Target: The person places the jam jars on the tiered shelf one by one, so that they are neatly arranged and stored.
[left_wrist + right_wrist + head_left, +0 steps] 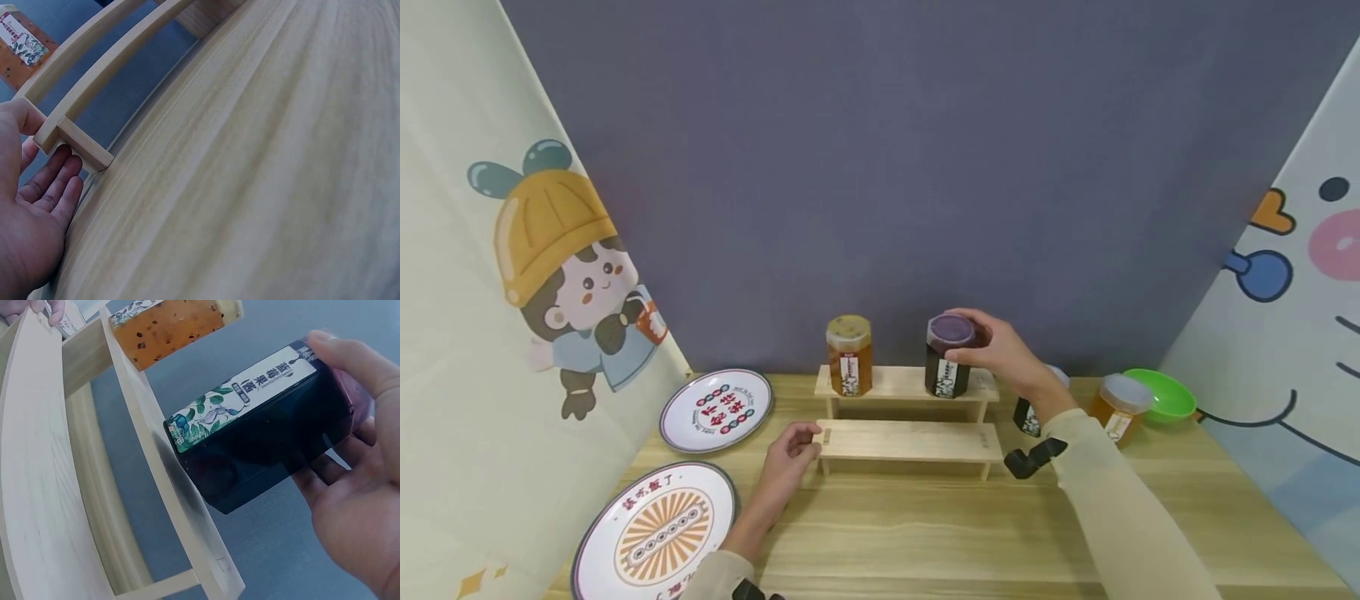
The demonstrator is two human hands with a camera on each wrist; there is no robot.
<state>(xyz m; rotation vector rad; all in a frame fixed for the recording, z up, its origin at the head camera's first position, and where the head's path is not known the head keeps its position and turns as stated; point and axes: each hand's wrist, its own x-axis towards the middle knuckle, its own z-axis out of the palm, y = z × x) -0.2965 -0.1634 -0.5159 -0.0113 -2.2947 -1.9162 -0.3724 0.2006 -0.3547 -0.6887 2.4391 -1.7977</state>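
My right hand [1000, 350] grips a dark jam jar [262, 431] with a purple lid, thumb on one side and fingers on the other. The jar stands upright at the right end of the upper step of a two-step wooden shelf [910, 440]; in the right wrist view its base meets the board. At the left end of the lower step, my left hand [792, 458] pinches the board's edge, other fingers below it in the left wrist view [47, 200]. An amber jam jar [850, 358] with a yellowish lid stands on the upper step's left side.
Right of the shelf stand another dark jar [1027, 417], partly behind my right forearm, and an amber jar [1120, 407]. A green bowl [1172, 396] sits behind them. Two printed plates [673, 425] [602, 533] lie at the left on the wooden table [910, 533].
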